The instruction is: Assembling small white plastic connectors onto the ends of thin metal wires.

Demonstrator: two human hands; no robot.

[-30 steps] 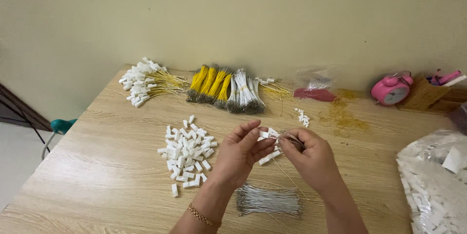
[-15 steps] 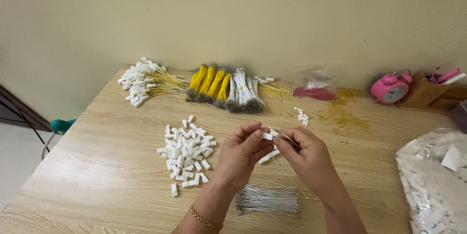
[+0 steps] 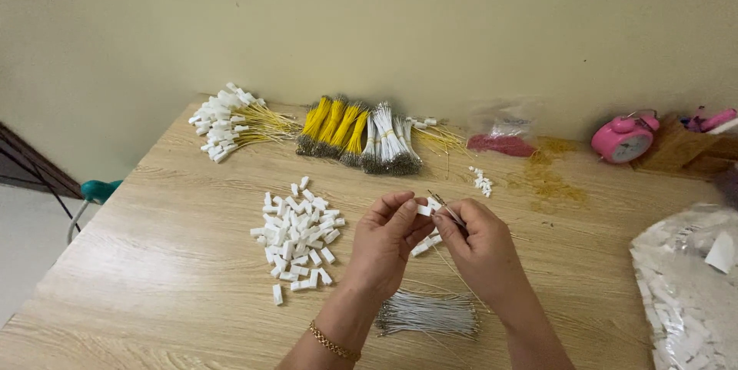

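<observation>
Right, nearest me: bundle of thin grey wires (image 3: 427, 314) lying flat on the table (image 3: 154, 262), long axis left-right, just below and between my wrists. Both hands raised a little above the table, fingertips meeting at centre. Left hand (image 3: 384, 243) curled, thumb and forefinger pinched on a small white connector (image 3: 423, 209). Right hand (image 3: 480, 243) curled too, pinched on a few thin wires (image 3: 446, 209) whose ends point up-left, away from me, beside the connector at my fingertips. Can't tell whether they're touching it or seated in it. More white connectors (image 3: 424, 245) show just under my fingers, between the hands; can't tell whether they hang from the wires or lie on the table.

Left of the left hand: loose pile of white connectors (image 3: 296, 235). Far right: clear bag of white parts (image 3: 684, 293). Further back: small white cluster (image 3: 482, 182), then a row of yellow and white wire bundles (image 3: 361, 136), long axes running away from me, and finished yellow leads with white ends (image 3: 231, 120) at left. Pink alarm clock (image 3: 623, 139) against the wall, right.
</observation>
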